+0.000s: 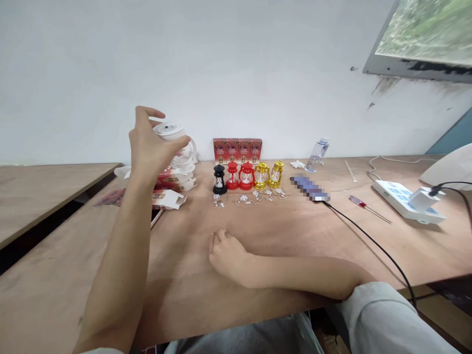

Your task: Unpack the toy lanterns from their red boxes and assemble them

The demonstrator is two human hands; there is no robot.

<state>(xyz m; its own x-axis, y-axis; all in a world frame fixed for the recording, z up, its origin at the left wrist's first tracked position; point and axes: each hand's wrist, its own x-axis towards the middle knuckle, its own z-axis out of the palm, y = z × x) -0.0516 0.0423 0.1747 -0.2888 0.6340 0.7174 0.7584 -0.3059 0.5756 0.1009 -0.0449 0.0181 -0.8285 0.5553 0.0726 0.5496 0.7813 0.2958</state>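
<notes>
Raised at the left, my left hand (149, 142) has its thumb and fingers curved around a small white lantern (180, 160). The lantern's round end with a dark dot faces up, and a white loop shows at its right side. My right hand (228, 258) rests on the tabletop with its fingers curled down, and nothing shows in it. Beyond it stand a black lantern (220, 179), two red lanterns (246, 177) and two gold lanterns (261, 176) in a row. Small white and metal pieces (244, 198) lie in front of them.
Red boxes (238, 150) stand against the wall. Opened boxes (167, 198) are piled below my left hand. To the right are a tilted water bottle (317, 155), a phone (309, 188) on a black cable, a screwdriver (368, 208) and a power strip (400, 200).
</notes>
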